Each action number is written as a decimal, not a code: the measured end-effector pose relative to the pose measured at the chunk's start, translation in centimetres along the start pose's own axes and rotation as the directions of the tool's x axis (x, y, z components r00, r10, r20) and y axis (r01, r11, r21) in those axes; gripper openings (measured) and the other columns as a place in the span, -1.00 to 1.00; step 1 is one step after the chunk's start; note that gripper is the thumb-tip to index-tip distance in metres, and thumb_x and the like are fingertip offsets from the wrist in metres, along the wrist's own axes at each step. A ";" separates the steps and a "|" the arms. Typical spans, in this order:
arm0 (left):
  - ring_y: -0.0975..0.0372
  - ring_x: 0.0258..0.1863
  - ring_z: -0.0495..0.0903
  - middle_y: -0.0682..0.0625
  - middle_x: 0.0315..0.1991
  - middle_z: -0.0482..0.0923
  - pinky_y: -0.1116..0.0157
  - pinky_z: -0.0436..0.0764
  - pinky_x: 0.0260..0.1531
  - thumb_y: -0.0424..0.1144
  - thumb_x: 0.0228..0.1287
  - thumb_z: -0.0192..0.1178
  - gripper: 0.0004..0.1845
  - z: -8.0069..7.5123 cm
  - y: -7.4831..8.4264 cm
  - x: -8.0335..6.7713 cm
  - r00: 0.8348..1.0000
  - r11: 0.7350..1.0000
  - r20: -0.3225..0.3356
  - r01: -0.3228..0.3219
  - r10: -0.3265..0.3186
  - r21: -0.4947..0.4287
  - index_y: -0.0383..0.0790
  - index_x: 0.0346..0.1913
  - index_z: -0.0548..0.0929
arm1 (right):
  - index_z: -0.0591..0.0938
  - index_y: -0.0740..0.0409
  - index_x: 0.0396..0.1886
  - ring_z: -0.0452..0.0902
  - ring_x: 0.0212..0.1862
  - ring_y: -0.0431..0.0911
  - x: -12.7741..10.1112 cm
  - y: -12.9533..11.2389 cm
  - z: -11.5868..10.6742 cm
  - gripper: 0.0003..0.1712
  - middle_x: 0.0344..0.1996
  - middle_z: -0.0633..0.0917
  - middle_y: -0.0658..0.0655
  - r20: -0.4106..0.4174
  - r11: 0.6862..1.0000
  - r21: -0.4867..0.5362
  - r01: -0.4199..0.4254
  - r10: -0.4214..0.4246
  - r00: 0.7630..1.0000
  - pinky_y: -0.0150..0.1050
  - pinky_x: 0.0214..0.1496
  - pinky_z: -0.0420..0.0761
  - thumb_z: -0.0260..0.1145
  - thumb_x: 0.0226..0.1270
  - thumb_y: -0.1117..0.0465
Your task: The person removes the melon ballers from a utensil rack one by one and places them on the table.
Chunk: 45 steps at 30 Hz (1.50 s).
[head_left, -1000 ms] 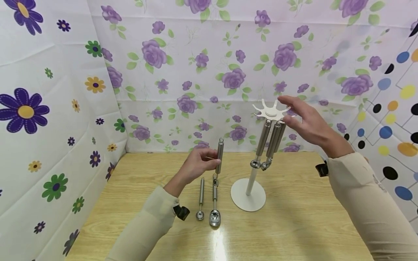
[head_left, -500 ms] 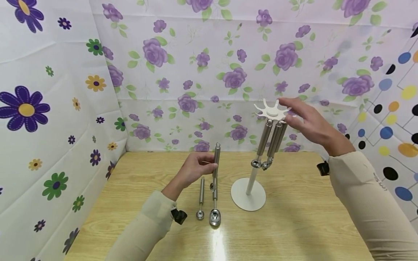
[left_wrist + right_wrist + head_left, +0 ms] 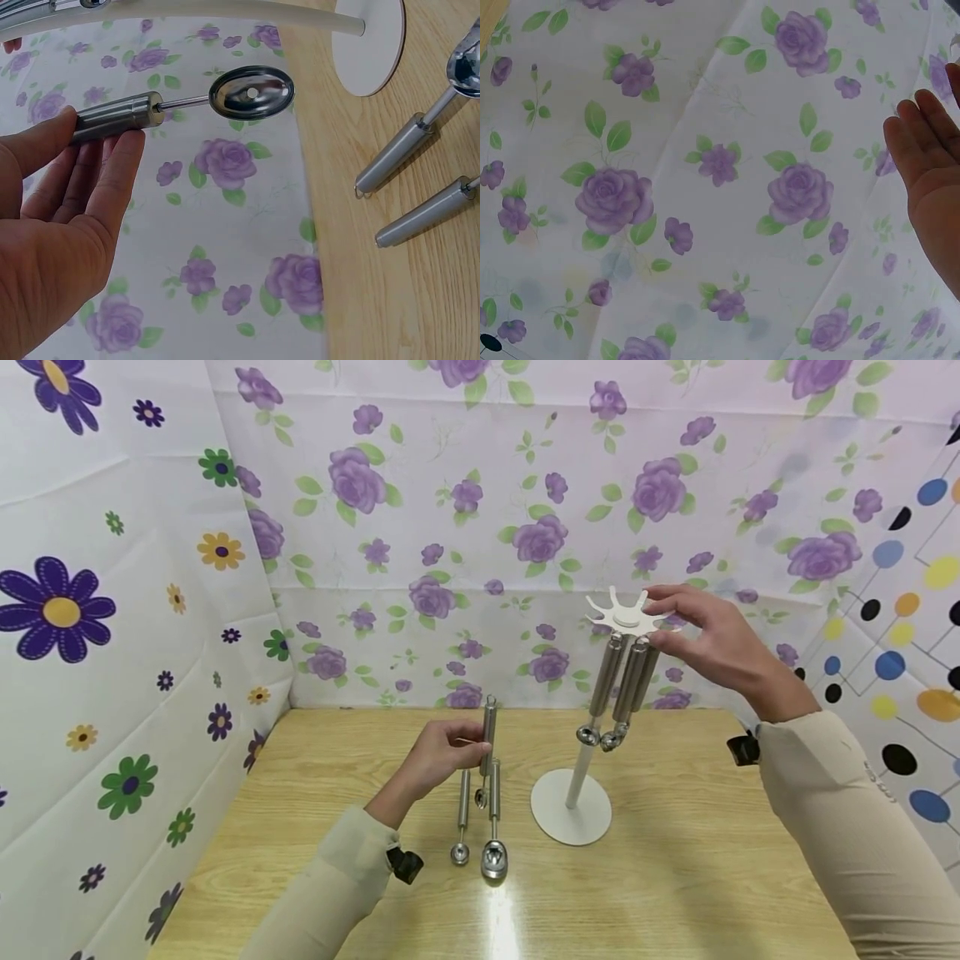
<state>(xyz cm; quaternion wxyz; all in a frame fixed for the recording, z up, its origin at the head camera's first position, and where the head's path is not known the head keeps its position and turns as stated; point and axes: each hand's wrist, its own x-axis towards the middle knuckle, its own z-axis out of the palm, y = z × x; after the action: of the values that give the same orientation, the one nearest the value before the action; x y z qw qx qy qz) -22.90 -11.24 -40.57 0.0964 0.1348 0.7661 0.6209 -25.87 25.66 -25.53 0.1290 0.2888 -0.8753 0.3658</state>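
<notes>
Head view, entries by size. Wood-grain table [image 3: 315,760]: one. White stand [image 3: 562,818]: one, upright on the table, crowned with radiating hooks (several bare). Hanging utensils [image 3: 630,685]: three steel handles visible, bowls downward. Right hand [image 3: 712,639]: at the hooks, thumb and forefinger apart; whether they pinch a hook, cannot tell. Left hand [image 3: 438,756]: left of the stand, thumb and fingers clamped on one handle. Large scoop [image 3: 494,860]: lying on the table, untouched. Held scoop [image 3: 131,112]: oval bowl with a hole, in the left hand, apart from the stand. Small scoop [image 3: 463,802]: lying left of the large one. Progress, as judged: about midway, three hung, two lying, one yet unplaced (to or from the hooks, these views leave unsettled).
</notes>
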 end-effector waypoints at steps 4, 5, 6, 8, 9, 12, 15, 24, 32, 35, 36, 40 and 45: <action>0.10 -0.13 0.69 -0.18 -0.09 0.69 0.11 0.71 -0.06 -0.37 0.35 0.30 -0.70 0.0 -0.4 -0.1 1.000 1.000 -0.001 0.012 -0.012 0.007 -0.42 0.09 0.66 | 0.59 0.39 0.08 0.23 0.43 0.22 0.1 -0.2 0.2 -0.51 0.38 0.42 0.26 -0.017 1.000 0.006 -0.005 0.005 1.000 0.18 0.43 0.25 0.38 0.38 0.08; 0.10 -0.14 0.69 -0.18 -0.09 0.69 0.10 0.71 -0.06 -0.37 0.35 0.30 -0.70 -0.1 -0.5 -0.1 1.000 1.000 -0.001 0.014 -0.014 0.005 -0.42 0.09 0.66 | 0.58 0.39 0.08 0.23 0.43 0.22 0.2 -0.1 0.2 -0.51 0.38 0.42 0.26 -0.017 1.000 0.010 -0.004 0.004 1.000 0.16 0.44 0.25 0.37 0.38 0.07; 0.10 -0.14 0.69 -0.18 -0.08 0.68 0.11 0.71 -0.06 -0.37 0.35 0.30 -0.69 -0.1 -0.6 -0.1 1.000 1.000 0.001 0.017 -0.017 0.004 -0.43 0.10 0.65 | 0.56 0.38 0.10 0.24 0.42 0.21 0.2 -0.1 0.1 -0.49 0.38 0.42 0.26 -0.015 1.000 0.016 -0.002 0.003 1.000 0.14 0.44 0.25 0.36 0.39 0.05; 0.10 -0.14 0.69 -0.19 -0.08 0.68 0.11 0.71 -0.07 -0.37 0.36 0.30 -0.69 -0.1 -0.7 -0.1 1.000 1.000 0.000 0.021 -0.021 0.002 -0.43 0.10 0.65 | 0.50 0.33 0.21 0.23 0.43 0.21 0.2 0.0 0.0 -0.43 0.41 0.38 0.25 0.003 0.999 0.047 -0.009 0.009 1.000 0.10 0.47 0.22 0.33 0.42 0.01; 0.10 -0.15 0.69 -0.18 -0.09 0.69 0.13 0.71 -0.08 -0.37 0.36 0.30 -0.69 -0.2 -0.8 -0.1 1.000 1.000 -0.001 0.021 -0.021 0.003 -0.44 0.10 0.65 | 0.46 0.28 0.29 0.21 0.43 0.20 0.2 0.1 0.0 -0.39 0.43 0.36 0.23 0.018 0.998 0.062 -0.013 0.012 1.000 0.10 0.48 0.20 0.32 0.43 0.00; 0.11 -0.17 0.69 -0.18 -0.10 0.69 0.15 0.72 -0.10 -0.38 0.36 0.30 -0.71 -0.3 -1.0 -0.1 1.000 1.000 -0.010 0.026 -0.025 0.005 -0.44 0.08 0.66 | 0.26 0.10 0.52 0.15 0.46 0.21 0.3 0.2 -0.3 -0.25 0.49 0.27 0.17 0.067 0.995 0.094 -0.018 0.012 0.998 0.16 0.50 0.11 0.27 0.46 -0.01; 0.12 -0.18 0.70 -0.17 -0.12 0.70 0.18 0.72 -0.12 -0.38 0.35 0.29 -0.72 -0.3 -1.2 -0.2 0.999 0.999 -0.020 0.034 -0.034 0.002 -0.44 0.06 0.66 | 0.16 -0.02 0.60 0.09 0.48 0.25 0.6 0.2 -0.5 -0.21 0.53 0.20 0.14 0.117 0.995 0.095 -0.008 -0.003 0.993 0.29 0.47 0.05 0.22 0.48 -0.03; 0.10 -0.15 0.69 -0.17 -0.10 0.69 0.09 0.70 -0.04 -0.37 0.37 0.29 -0.70 -0.6 -1.9 -0.4 0.998 0.998 -0.018 0.061 -0.061 -0.015 -0.44 0.09 0.65 | 0.22 0.07 0.56 0.09 0.46 0.32 0.7 0.0 -0.4 -0.29 0.50 0.22 0.18 0.144 0.995 0.079 -0.054 0.043 0.989 0.39 0.41 0.08 0.15 0.51 0.01; 0.09 -0.16 0.70 -0.17 -0.11 0.68 0.14 0.72 -0.08 -0.37 0.36 0.29 -0.71 -0.6 -2.9 -0.5 0.996 0.996 -0.027 0.086 -0.087 -0.040 -0.44 0.08 0.65 | 0.29 0.19 0.46 0.19 0.41 0.31 0.8 0.0 0.0 -0.29 0.44 0.32 0.24 0.091 0.994 0.076 -0.078 0.071 0.993 0.27 0.43 0.16 0.26 0.46 -0.01; 0.08 -0.15 0.70 -0.19 -0.11 0.68 0.15 0.71 -0.07 -0.38 0.36 0.29 -0.71 -0.6 -3.2 -0.5 0.995 0.994 -0.031 0.090 -0.092 -0.056 -0.46 0.07 0.64 | 0.30 0.24 0.43 0.21 0.40 0.33 0.8 -0.1 0.1 -0.28 0.43 0.33 0.26 0.071 0.995 0.066 -0.079 0.075 0.995 0.23 0.45 0.16 0.28 0.45 -0.03; 0.08 -0.15 0.70 -0.19 -0.11 0.68 0.15 0.71 -0.07 -0.39 0.36 0.29 -0.71 -0.6 -3.3 -0.6 0.995 0.994 -0.033 0.093 -0.095 -0.061 -0.46 0.07 0.64 | 0.30 0.26 0.41 0.21 0.40 0.34 0.8 -0.1 0.2 -0.28 0.43 0.33 0.26 0.066 0.995 0.063 -0.079 0.075 0.995 0.23 0.45 0.16 0.29 0.45 -0.03; 0.08 -0.14 0.70 -0.20 -0.10 0.67 0.19 0.72 -0.09 -0.40 0.36 0.29 -0.72 -0.6 -3.6 -0.7 0.994 0.992 -0.043 0.100 -0.103 -0.073 -0.47 0.06 0.64 | 0.31 0.27 0.39 0.21 0.40 0.34 0.8 -0.2 0.2 -0.27 0.44 0.33 0.25 0.055 0.995 0.060 -0.081 0.077 0.995 0.23 0.46 0.15 0.30 0.43 -0.05; 0.10 -0.17 0.69 -0.20 -0.13 0.67 0.17 0.72 -0.09 -0.43 0.34 0.29 -0.75 -0.7 -4.3 -1.0 0.990 0.989 -0.068 0.114 -0.121 -0.090 -0.48 0.02 0.66 | 0.28 0.17 0.49 0.21 0.39 0.32 0.7 0.1 0.2 -0.24 0.42 0.32 0.28 0.083 0.997 0.030 -0.070 0.068 0.994 0.28 0.43 0.16 0.27 0.43 -0.04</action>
<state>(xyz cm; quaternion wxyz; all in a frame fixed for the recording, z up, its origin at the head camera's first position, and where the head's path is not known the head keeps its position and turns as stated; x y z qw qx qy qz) -22.53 -13.01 -44.69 0.1106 0.0623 0.7484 0.6510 -26.43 25.29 -25.42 0.0755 0.2752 -0.8831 0.3724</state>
